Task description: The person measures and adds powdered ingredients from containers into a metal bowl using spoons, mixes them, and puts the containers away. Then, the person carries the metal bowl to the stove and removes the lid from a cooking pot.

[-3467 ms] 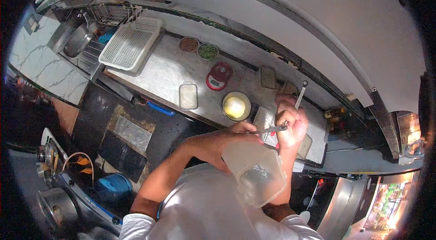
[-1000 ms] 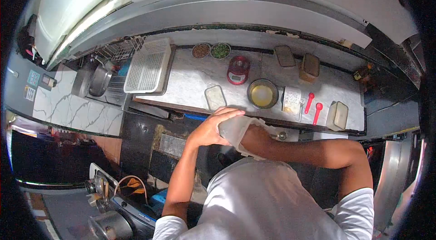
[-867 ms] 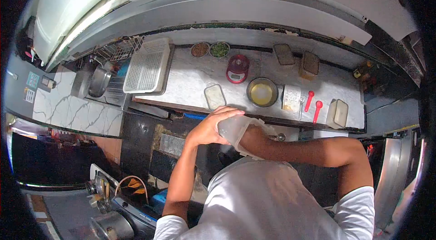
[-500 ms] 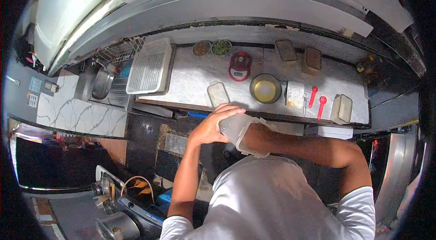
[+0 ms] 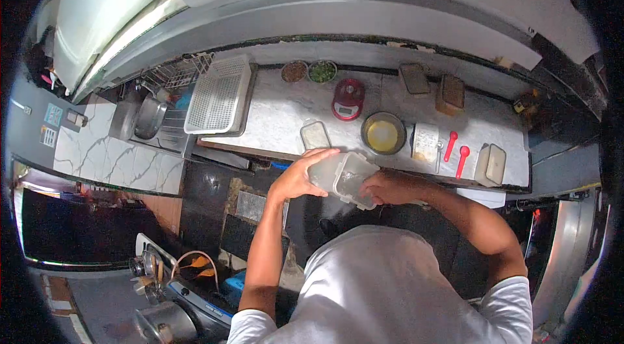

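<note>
My left hand is wrapped round a translucent plastic container, which lies tilted with its mouth to the right. My right hand is at that mouth, its fingers curled together just inside the rim; what they hold, if anything, is hidden. The container is in the air before the counter's front edge. Just beyond it on the counter lies a rectangular translucent lid or shallow tub. Farther right stands a steel bowl with yellowish liquid in it.
On the marble counter are a red scale, bowls of green and brown bits, a paper sheet, red measuring spoons and several tubs, one at right. A white basket stands left; a pot is lower left.
My right hand has drawn back from deep inside the container to its mouth, so the fingers now show. My left hand keeps its hold on the container.
</note>
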A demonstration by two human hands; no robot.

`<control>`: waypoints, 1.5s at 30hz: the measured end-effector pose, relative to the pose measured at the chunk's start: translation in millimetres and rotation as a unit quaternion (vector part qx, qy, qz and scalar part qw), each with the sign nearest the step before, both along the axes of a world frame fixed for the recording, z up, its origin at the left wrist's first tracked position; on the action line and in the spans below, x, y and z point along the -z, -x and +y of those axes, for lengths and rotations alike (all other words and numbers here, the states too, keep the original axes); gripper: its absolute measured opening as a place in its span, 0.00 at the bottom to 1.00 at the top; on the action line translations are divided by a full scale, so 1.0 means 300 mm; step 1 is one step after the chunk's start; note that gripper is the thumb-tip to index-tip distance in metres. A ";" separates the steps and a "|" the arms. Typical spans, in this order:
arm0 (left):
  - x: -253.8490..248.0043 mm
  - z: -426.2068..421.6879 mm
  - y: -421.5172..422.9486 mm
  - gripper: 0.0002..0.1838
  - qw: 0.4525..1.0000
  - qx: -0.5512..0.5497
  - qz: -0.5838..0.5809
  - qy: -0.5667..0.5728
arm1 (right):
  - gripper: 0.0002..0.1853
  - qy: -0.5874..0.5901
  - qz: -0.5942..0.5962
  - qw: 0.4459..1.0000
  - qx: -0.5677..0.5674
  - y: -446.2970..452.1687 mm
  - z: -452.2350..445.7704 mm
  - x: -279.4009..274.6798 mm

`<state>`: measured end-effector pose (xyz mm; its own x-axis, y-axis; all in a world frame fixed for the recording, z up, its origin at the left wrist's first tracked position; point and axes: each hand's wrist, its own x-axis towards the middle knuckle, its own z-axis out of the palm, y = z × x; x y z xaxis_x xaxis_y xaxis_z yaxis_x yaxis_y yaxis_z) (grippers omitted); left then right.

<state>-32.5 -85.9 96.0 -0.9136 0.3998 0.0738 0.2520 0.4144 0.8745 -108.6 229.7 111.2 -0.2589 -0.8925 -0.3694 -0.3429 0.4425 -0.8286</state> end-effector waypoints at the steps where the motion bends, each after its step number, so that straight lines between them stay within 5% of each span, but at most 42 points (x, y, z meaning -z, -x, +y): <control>1: 0.008 -0.011 0.001 0.64 1.000 -0.012 -0.006 -0.003 | 0.19 0.058 0.053 0.995 -0.060 0.037 0.027 0.062; 2: 0.018 -0.018 0.003 0.64 1.000 -0.024 -0.012 -0.007 | 0.19 0.055 0.059 0.995 -0.060 0.051 0.054 0.052; 4: 0.029 -0.041 0.003 0.65 1.000 -0.028 0.000 -0.003 | 0.15 0.007 -0.301 0.941 0.156 0.072 0.098 0.021; 5: 0.031 -0.048 -0.004 0.65 0.999 -0.042 -0.015 -0.002 | 0.15 0.005 -0.294 0.943 0.156 0.080 0.115 -0.025; 8: 0.053 -0.079 -0.028 0.66 0.998 -0.058 -0.013 0.000 | 0.18 0.009 -0.247 0.944 0.218 0.096 0.171 -0.096; 10: 0.060 -0.088 -0.042 0.66 0.995 -0.094 -0.034 0.011 | 0.18 0.159 -0.176 0.928 0.288 0.125 0.208 -0.004; 11: 0.064 -0.088 -0.042 0.66 0.994 -0.105 -0.029 -0.016 | 0.18 0.173 -0.021 0.952 0.251 0.137 0.207 -0.044; 12: 0.074 -0.085 -0.046 0.66 0.994 -0.104 -0.030 -0.019 | 0.18 0.170 -0.021 0.953 0.252 0.134 0.207 -0.015; 13: 0.083 -0.084 -0.045 0.66 0.992 -0.125 -0.022 -0.018 | 0.19 0.159 0.224 0.925 0.262 0.141 0.197 0.049; 14: 0.077 -0.080 -0.042 0.66 0.989 -0.147 -0.013 -0.018 | 0.20 0.140 0.455 0.842 0.255 0.151 0.184 0.109; 15: 0.067 -0.067 -0.037 0.66 0.989 -0.144 0.000 -0.022 | 0.25 -0.029 0.476 0.852 0.215 0.161 0.163 0.148; 18: 0.053 -0.027 -0.025 0.64 0.988 -0.154 0.008 -0.024 | 0.29 -0.185 0.457 0.858 0.140 0.252 0.122 0.439; 19: 0.045 -0.024 -0.025 0.64 0.988 -0.153 0.007 -0.022 | 0.31 -0.120 0.485 0.850 0.165 0.301 0.152 0.608; 23: 0.040 -0.027 -0.037 0.61 0.985 -0.163 0.039 -0.033 | 0.29 -0.166 0.304 0.882 0.320 0.291 0.108 0.391; 25: 0.048 -0.039 -0.042 0.59 0.984 -0.169 0.039 -0.049 | 0.28 -0.014 0.235 0.854 0.463 0.211 0.092 0.180; 29: 0.036 -0.064 -0.057 0.59 0.981 -0.185 0.046 -0.042 | 0.17 0.088 0.372 0.868 0.316 0.018 0.059 -0.163; 31: 0.038 -0.038 -0.038 0.60 0.978 -0.166 0.061 -0.111 | 0.16 0.161 0.451 0.869 0.127 -0.064 -0.006 -0.256; 34: 0.036 0.015 0.005 0.61 0.979 -0.137 0.062 -0.139 | 0.16 0.030 0.436 0.899 0.023 -0.094 -0.138 -0.273; 45: -0.070 0.064 0.032 0.55 0.994 -0.047 0.095 -0.037 | 0.14 -0.093 0.423 0.882 -0.187 0.006 -0.233 -0.089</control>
